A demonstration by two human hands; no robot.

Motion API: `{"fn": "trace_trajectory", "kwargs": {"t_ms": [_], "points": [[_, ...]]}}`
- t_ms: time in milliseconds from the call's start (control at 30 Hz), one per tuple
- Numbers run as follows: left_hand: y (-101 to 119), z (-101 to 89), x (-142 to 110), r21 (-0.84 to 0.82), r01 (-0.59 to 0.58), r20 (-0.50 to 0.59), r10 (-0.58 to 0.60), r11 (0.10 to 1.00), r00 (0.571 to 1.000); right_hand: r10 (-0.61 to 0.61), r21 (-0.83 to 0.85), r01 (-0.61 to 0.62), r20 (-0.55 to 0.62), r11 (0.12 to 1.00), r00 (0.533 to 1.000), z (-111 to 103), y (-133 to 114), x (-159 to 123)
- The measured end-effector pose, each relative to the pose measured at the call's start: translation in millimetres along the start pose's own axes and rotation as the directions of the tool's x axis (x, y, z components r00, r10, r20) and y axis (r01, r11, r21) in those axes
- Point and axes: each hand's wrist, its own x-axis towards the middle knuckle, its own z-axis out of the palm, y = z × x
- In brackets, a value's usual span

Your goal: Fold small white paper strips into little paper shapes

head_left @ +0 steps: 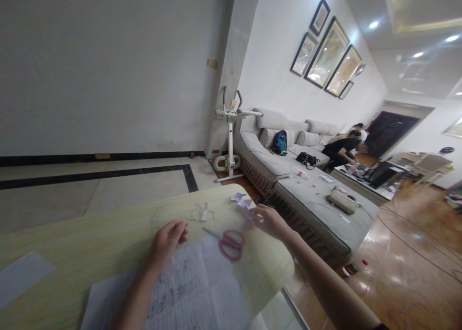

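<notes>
My right hand (269, 220) reaches to the far right corner of the table, its fingertips closed on a small pale folded paper piece (245, 204). Another folded paper piece (237, 196) lies just beyond it. Over the near sheets, my left hand (170, 239) is loosely closed, thumb against the curled fingers, with nothing visible in it. Between the hands rest scissors (231, 244) with red handles, partly on a sheet of paper (197, 286) covered in writing. Thin paper scraps (204, 212) are scattered past the scissors' tip.
The yellowish table (90, 238) has rounded corners; a blank paper (23, 277) lies at its left. Beyond stand a white exercise machine (230, 142) and a grey sofa (306, 204) with bags. A person (341, 149) sits at the far end by a low table (388, 188).
</notes>
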Motion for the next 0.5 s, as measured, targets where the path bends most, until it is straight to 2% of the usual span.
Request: {"fn": "trace_trajectory", "kwargs": {"t_ms": [100,200,267,367,433,500], "points": [[1,-0.2,0,0.005,0.005,-0.009,-0.005,1.000,1.000,0.031,0.140,-0.023,-0.055,0.990,0.998,3,4,-4],[5,-2.0,-2,-0.034,0.024,-0.031,-0.025,0.999,0.999,0.157,0.283,-0.113,-0.137,0.953,0.978,8,14,-7],[8,-4.5,-3,-0.101,0.032,-0.057,-0.038,0.994,0.998,0.310,0.411,-0.212,-0.189,0.887,0.932,12,22,-12],[10,-8.9,-3,-0.240,0.048,-0.091,-0.071,0.970,0.993,0.512,0.619,-0.309,-0.178,0.722,0.840,19,29,-22],[11,-11.3,-1,-0.321,0.057,-0.109,-0.096,0.945,0.989,0.593,0.691,-0.339,-0.161,0.639,0.789,24,30,-30],[10,-12.8,0,-0.375,0.057,-0.121,-0.110,0.925,0.987,0.607,0.704,-0.349,-0.146,0.619,0.781,29,28,-35]]}}
